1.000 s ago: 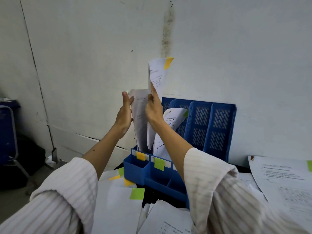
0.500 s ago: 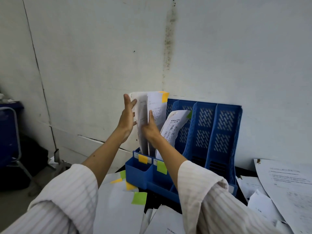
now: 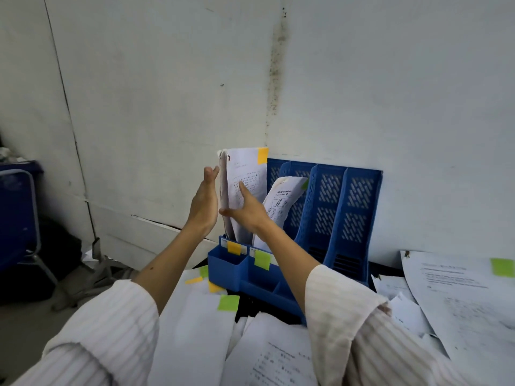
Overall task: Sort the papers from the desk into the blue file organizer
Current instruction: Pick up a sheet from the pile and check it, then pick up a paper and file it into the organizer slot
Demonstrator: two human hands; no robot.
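A blue file organizer (image 3: 354, 207) with several upright slots stands on the desk against the wall. In its leftmost slot, marked by an orange label (image 3: 233, 247), stands a bundle of papers with an orange sticky note (image 3: 245, 174). My left hand (image 3: 204, 203) is held flat beside the bundle's left edge, fingers straight up. My right hand (image 3: 245, 208) presses flat against the front of the bundle with straight fingers. The second slot, with a green label (image 3: 262, 259), holds a curled printed sheet (image 3: 281, 201).
Loose papers with green and orange sticky notes cover the desk in front (image 3: 195, 316) and to the right (image 3: 459, 296) of the organizer. A blue chair (image 3: 16, 218) stands at the far left on the floor. The white wall rises right behind the organizer.
The sheet with the orange note went down into the leftmost slot beside the other papers. Both hands let go of the papers and now lie flat against the bundle.
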